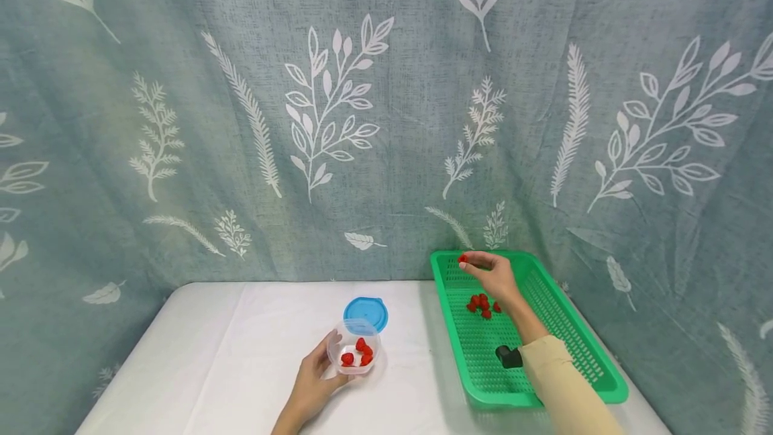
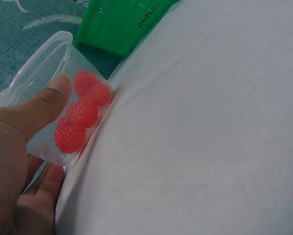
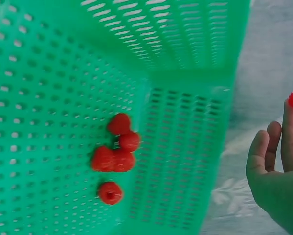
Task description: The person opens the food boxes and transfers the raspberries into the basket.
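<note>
My left hand (image 1: 315, 380) grips a clear plastic tub (image 1: 338, 348) by its side, thumb on the near wall and fingers around the other side. Several red raspberries (image 2: 82, 112) lie on the tub's bottom. Over the far part of a green perforated basket (image 1: 455, 348), my right hand (image 1: 492, 275) pinches one raspberry (image 1: 463, 258) between thumb and fingertips. Below that hand, several more raspberries (image 3: 113, 159) lie in a cluster on the basket floor, with a single one a little apart. Only part of the right hand shows at the edge of the right wrist view.
A round blue lid (image 1: 366, 314) lies on the white-covered table (image 1: 241, 354) just behind the tub. The basket stands at the table's right side, its walls raised around the berries. A patterned green-grey curtain (image 1: 386, 220) hangs along the back.
</note>
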Available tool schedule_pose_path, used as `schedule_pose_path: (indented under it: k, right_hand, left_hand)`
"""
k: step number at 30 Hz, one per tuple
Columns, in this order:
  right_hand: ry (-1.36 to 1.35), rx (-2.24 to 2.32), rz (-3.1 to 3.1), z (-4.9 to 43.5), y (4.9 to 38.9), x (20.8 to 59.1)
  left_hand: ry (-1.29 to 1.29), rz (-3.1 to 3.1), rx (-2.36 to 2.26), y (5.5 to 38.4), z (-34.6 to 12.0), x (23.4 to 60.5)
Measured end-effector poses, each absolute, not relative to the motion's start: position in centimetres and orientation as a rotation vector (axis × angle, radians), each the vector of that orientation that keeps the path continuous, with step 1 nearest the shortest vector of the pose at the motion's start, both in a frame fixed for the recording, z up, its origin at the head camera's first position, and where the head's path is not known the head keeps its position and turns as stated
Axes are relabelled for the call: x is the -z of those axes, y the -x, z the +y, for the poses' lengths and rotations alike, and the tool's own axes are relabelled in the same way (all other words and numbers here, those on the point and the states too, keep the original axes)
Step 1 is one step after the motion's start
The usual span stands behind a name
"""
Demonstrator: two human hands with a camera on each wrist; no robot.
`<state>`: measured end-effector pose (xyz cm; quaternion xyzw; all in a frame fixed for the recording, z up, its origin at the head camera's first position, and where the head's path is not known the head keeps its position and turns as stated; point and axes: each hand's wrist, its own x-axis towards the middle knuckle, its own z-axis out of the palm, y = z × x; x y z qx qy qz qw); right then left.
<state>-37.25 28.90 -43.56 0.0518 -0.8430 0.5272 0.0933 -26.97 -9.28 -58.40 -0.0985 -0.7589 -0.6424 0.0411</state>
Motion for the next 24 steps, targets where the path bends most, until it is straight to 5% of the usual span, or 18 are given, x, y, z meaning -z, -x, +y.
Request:
schedule_pose_path:
  k: [24]
  right_hand:
    - [0.094,-1.658,-2.662,31.2,40.6,49.1]
  left_hand:
    - [0.341,-2.326,1.974,27.2,-9.5,58.7]
